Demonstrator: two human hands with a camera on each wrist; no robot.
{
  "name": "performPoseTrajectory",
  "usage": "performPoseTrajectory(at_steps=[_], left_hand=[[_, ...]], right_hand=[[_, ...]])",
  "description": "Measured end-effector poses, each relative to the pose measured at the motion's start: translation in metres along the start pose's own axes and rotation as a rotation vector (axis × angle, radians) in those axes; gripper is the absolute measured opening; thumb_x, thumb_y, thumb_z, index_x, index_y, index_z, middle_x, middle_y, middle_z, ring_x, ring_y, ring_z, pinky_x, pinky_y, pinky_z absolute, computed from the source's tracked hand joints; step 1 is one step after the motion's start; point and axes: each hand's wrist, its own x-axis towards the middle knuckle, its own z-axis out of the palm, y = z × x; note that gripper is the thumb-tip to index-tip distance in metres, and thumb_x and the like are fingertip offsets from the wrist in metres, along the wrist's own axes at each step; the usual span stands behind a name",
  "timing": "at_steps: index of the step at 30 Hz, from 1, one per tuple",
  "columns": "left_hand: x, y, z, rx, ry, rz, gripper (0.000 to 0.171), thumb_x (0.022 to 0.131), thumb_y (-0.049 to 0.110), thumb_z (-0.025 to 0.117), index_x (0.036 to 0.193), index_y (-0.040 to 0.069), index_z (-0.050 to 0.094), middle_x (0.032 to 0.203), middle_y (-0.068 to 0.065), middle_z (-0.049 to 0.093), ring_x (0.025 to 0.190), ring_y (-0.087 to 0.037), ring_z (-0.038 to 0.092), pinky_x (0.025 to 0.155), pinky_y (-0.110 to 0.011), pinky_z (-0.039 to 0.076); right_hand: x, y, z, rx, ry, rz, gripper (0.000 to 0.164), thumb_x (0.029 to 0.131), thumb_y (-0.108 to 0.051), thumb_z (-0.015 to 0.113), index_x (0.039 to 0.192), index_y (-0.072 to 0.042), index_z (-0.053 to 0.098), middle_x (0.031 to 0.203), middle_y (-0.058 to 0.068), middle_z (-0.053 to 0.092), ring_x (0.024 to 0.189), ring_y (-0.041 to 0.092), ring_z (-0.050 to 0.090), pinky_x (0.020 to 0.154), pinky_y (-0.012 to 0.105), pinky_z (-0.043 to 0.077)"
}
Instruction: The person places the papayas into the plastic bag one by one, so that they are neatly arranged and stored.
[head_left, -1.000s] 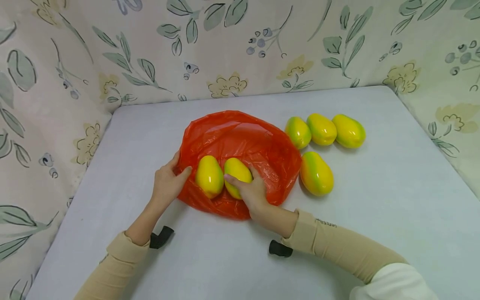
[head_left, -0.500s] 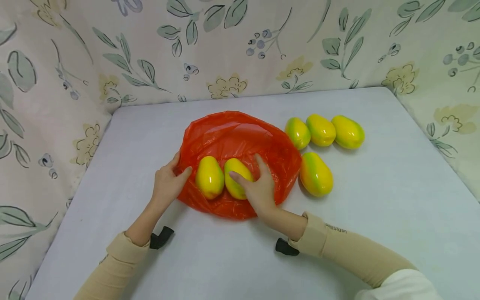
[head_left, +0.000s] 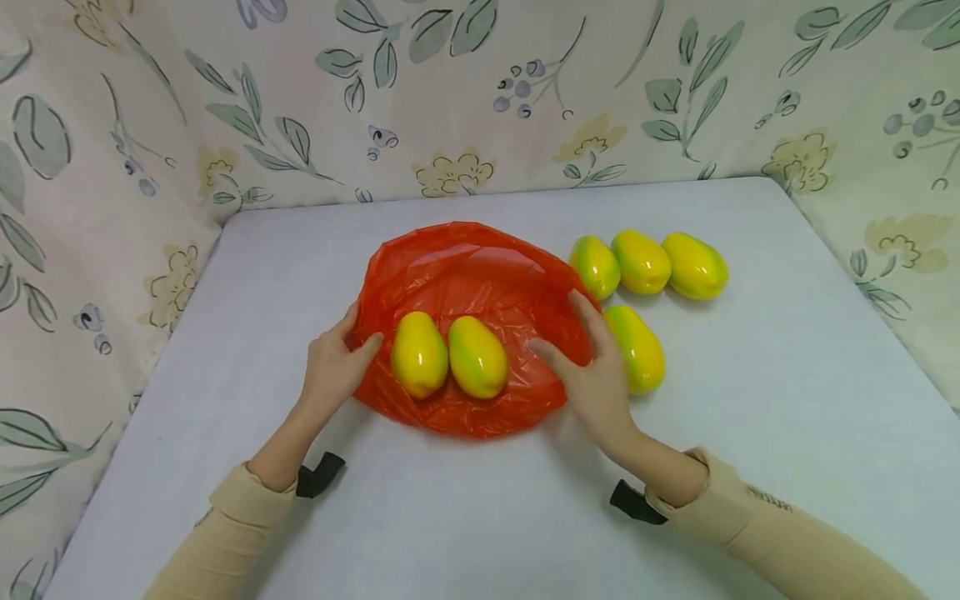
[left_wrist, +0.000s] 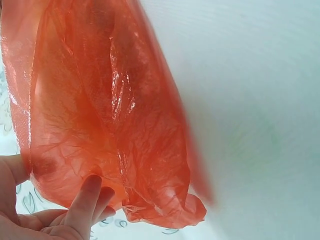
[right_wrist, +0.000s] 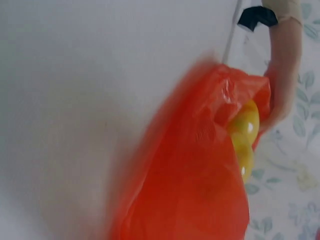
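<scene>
A red plastic bag (head_left: pixel 480 417) lies with its mouth spread wide in the head view. Two glossy yellow-green mangoes (head_left: pixel 419 356) (head_left: pixel 478 357) rest side by side in it. My left hand (head_left: pixel 335 360) holds the bag's left rim, thumb inside and fingers against the outside; the left wrist view shows those fingers (left_wrist: pixel 86 202) on the thin plastic. My right hand (head_left: pixel 600 375) is over the bag's right side, thumb and fingers apart with nothing between them. It partly covers a loose mango (head_left: pixel 641 350) just right of the bag.
Three more mangoes (head_left: pixel 595 268) (head_left: pixel 642 262) (head_left: pixel 695 267) sit in a row beyond the bag's right edge on the white table (head_left: pixel 787 350). Floral cloth (head_left: pixel 480 100) hangs behind and beside the table. Black straps (head_left: pixel 637 502) show at both wrists.
My right hand has let go of the right-hand mango inside the bag and moved right to the bag's right side. The left hand stays on the left rim.
</scene>
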Motion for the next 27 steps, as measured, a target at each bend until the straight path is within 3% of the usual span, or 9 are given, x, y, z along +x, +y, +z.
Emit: performPoseTrajectory(at_steps=[6,11,16,19,23,27], left_hand=[[0.001,-0.002,0.0,-0.002,0.003,-0.01,0.061,0.097,0.02,0.055,0.15,0.002,0.033,0.068,-0.011,0.057,0.058,-0.022,0.044,0.053,-0.019,0.046],[0.0,-0.002,0.0,-0.006,0.008,-0.008,0.06,0.097,0.02,0.055,0.15,0.003,0.033,0.076,-0.015,0.062,0.062,-0.023,0.046,0.056,-0.018,0.047],[0.0,-0.002,0.0,-0.005,0.009,0.004,0.06,0.097,0.019,0.055,0.15,0.002,0.033,0.07,-0.013,0.058,0.059,-0.023,0.044,0.054,-0.019,0.046],[0.001,-0.002,0.0,-0.006,0.01,0.01,0.06,0.097,0.019,0.055,0.15,0.002,0.034,0.066,-0.011,0.055,0.058,-0.023,0.043,0.053,-0.019,0.045],[0.001,-0.002,0.0,-0.005,0.011,0.012,0.06,0.097,0.02,0.055,0.15,0.002,0.034,0.066,-0.01,0.055,0.057,-0.022,0.043,0.052,-0.019,0.044],[0.001,-0.002,0.0,-0.007,0.009,0.009,0.06,0.097,0.02,0.055,0.15,0.002,0.033,0.067,-0.011,0.056,0.057,-0.022,0.043,0.053,-0.019,0.045]], right_hand=[[0.003,-0.003,-0.027,0.039,0.083,0.021,0.067,0.091,-0.01,0.068,0.149,-0.004,0.036,0.152,0.005,0.039,0.14,0.01,0.032,0.112,0.037,0.029],[0.01,0.002,-0.046,0.068,0.202,0.021,0.064,0.09,-0.007,0.068,0.148,-0.004,0.039,0.15,0.005,0.042,0.14,0.014,0.034,0.111,0.028,0.029],[0.018,0.014,-0.064,0.042,0.264,0.08,0.066,0.091,-0.011,0.067,0.149,-0.006,0.037,0.153,0.008,0.038,0.141,0.017,0.031,0.112,0.024,0.024],[0.023,0.021,-0.074,0.005,0.242,0.177,0.069,0.094,-0.019,0.065,0.152,-0.008,0.03,0.156,0.006,0.032,0.144,0.018,0.025,0.115,0.029,0.02],[0.031,0.028,-0.086,-0.034,0.135,0.343,0.079,0.097,-0.034,0.058,0.156,-0.008,0.014,0.162,0.006,0.015,0.148,0.021,0.01,0.117,0.039,0.013],[0.036,0.033,-0.091,-0.042,0.059,0.448,0.086,0.097,-0.043,0.054,0.156,-0.008,0.003,0.163,0.008,0.003,0.148,0.024,0.001,0.117,0.042,0.009]])
